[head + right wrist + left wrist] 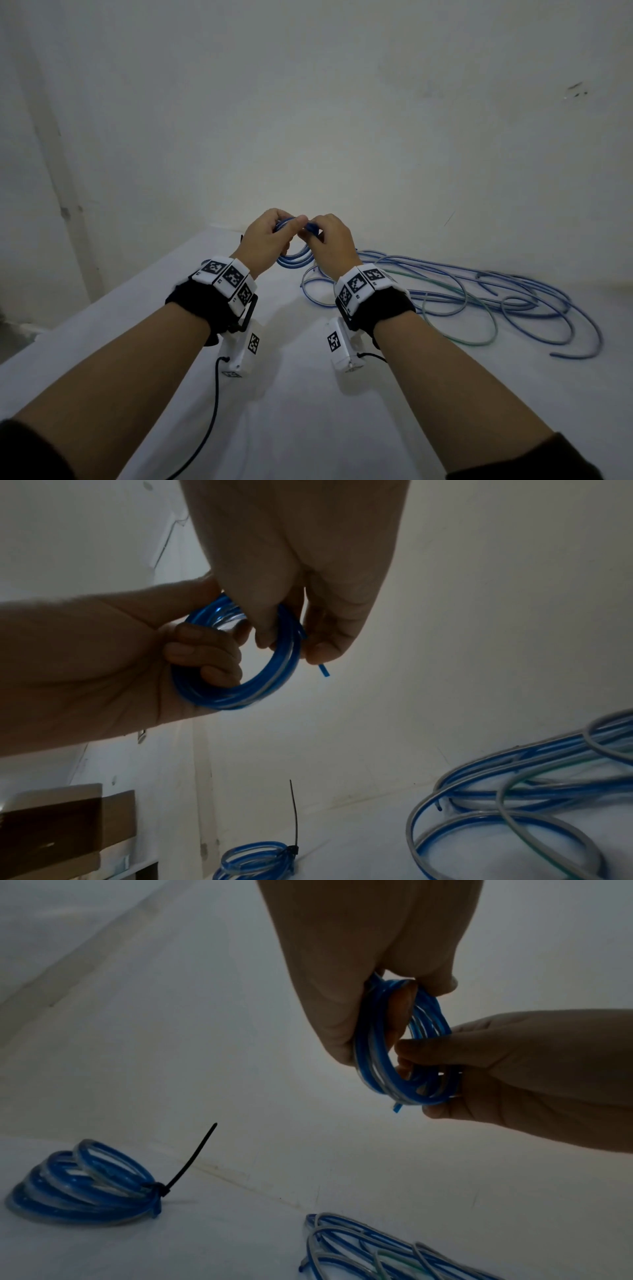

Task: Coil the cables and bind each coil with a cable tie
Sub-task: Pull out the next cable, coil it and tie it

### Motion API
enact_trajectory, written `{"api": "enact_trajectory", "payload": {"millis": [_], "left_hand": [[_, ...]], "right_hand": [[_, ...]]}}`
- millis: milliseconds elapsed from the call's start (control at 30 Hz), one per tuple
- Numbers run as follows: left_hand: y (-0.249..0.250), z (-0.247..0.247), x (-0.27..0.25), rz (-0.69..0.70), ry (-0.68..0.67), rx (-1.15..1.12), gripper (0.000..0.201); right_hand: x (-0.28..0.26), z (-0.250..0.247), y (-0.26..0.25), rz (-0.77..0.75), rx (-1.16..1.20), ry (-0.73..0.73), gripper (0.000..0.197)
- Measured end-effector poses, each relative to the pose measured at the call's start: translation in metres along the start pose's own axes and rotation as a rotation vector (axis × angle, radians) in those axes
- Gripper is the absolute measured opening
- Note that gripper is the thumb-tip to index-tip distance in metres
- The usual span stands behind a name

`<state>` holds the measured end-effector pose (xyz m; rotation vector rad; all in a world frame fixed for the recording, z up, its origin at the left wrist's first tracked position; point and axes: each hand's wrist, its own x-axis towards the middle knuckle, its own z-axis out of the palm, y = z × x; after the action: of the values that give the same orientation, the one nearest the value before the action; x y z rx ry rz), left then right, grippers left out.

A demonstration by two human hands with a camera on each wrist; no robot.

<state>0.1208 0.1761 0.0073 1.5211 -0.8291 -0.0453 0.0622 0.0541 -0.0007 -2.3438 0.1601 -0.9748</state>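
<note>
Held coil (236, 664) translucent blue; tied coil (82, 1185) blue with black tie (192, 1167); loose cables (479, 298) at 3 o'clock blue, one green; wristbands (363, 284) white with black-white markers.

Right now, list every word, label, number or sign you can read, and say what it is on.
No readable words or numbers.
Wrist bands and: black-and-white square code markers, patterns only; the tiny marks beside them are too small to read.
Camera boxes and: the same markers, no text.
Cables, tie, cardboard box: no print visible.

White table (291, 428) against plain white wall (308, 102), dim light; brown cardboard box (51, 829) beside table's left edge.
</note>
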Motion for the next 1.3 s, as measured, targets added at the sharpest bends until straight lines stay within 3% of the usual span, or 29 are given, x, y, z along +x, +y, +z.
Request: {"api": "enact_trajectory", "payload": {"millis": [200,433,733,1067,1300], "left_hand": [[0.001,0.004,0.004,0.113,0.056,0.052,0.016],[0.0,0.006,0.002,0.168,-0.005,0.218,0.023],[-0.006,0.003,-0.001,0.109,-0.128,0.367,0.03],[0.0,-0.001,-0.001,0.13,-0.113,0.348,0.025],[0.012,0.001,0.004,0.232,-0.168,0.701,0.03]], "right_hand": [[-0.006,-0.012,-0.004,0.044,0.181,0.047,0.021],[-0.004,-0.021,-0.002,0.048,0.076,0.039,0.011],[-0.02,-0.02,0.005,0.139,0.049,-0.057,0.017],[-0.017,-0.024,-0.003,0.112,0.028,-0.017,0.014],[-0.013,-0.029,-0.005,0.05,-0.04,0.024,0.014]]}}
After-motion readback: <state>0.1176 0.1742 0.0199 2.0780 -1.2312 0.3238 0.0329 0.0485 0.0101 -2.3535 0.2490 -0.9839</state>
